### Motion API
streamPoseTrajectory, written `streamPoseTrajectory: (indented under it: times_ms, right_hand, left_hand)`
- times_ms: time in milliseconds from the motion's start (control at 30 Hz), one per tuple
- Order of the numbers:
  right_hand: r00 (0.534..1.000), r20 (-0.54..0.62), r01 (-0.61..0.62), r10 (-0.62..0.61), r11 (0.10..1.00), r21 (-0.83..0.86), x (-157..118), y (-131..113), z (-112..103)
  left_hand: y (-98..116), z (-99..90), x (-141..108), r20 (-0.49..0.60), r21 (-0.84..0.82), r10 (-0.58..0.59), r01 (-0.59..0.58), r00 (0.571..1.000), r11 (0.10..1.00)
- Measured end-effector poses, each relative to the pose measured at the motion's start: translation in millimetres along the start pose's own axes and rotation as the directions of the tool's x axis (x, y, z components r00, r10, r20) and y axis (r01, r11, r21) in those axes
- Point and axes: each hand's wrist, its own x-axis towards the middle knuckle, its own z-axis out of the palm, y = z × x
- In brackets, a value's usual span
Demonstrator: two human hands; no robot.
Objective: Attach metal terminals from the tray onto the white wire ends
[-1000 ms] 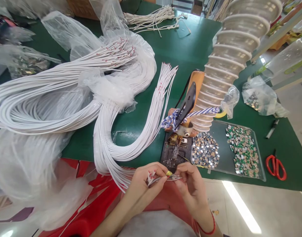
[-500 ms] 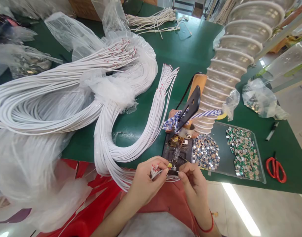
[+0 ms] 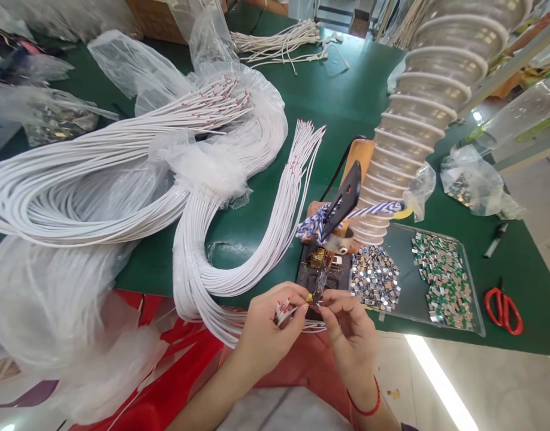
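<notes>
My left hand [image 3: 268, 323] is closed around a bunch of white cables [image 3: 284, 311] whose red-tipped ends poke out between thumb and fingers. Something small and yellow [image 3: 310, 297] shows at its index fingertip. Close beside it, my right hand [image 3: 352, 326] pinches something tiny, too small to name, almost touching the left fingertips. Both hands are at the front edge of a dark block [image 3: 308, 275] that carries a black plate [image 3: 344, 200] tied with blue-and-white cord [image 3: 317, 222]. To the right lie many small metal connectors [image 3: 375, 278] in a clear tray [image 3: 405, 269].
A ribbed clear hose [image 3: 419, 131] comes down over the block. Small green-and-metal parts [image 3: 446, 281] fill the tray's right side. Red-handled scissors [image 3: 503, 311] and a marker [image 3: 495, 239] lie farther right. Thick looped white cable bundles [image 3: 99, 179] in plastic cover the left side.
My right hand has shifted slightly left and up, bringing its fingertips closer to the left ones. The left hand keeps its hold on the cables, nearly still.
</notes>
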Motion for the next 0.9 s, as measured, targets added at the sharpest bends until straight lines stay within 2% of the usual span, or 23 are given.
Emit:
streamPoseTrajectory:
  times_ms: [200,367,600,900]
  right_hand:
    - [0.999,0.014,0.033,-0.032,0.999,-0.032,1.2,0.3,0.3]
    - [0.993,-0.034,0.105,-0.109,0.99,-0.092,1.7,1.2,-4.1]
    - [0.99,0.002,0.137,-0.138,0.981,-0.138,1.6,0.4,-8.7]
    - [0.995,-0.011,0.102,-0.104,0.989,-0.104,-3.5,1.6,-1.3]
  left_hand:
    - [3.9,-0.7,0.8,-0.02,0.006,0.049,-0.049,0.999,0.999]
    - [2.9,-0.7,1.6,-0.02,-0.002,-0.006,0.005,1.0,1.0]
    - [-2.0,1.9,-0.9,-0.037,0.015,-0.029,0.029,0.999,0.999]
    - [-4.3,2.6,-3.0,-0.038,0.015,0.019,-0.018,0.999,1.0]
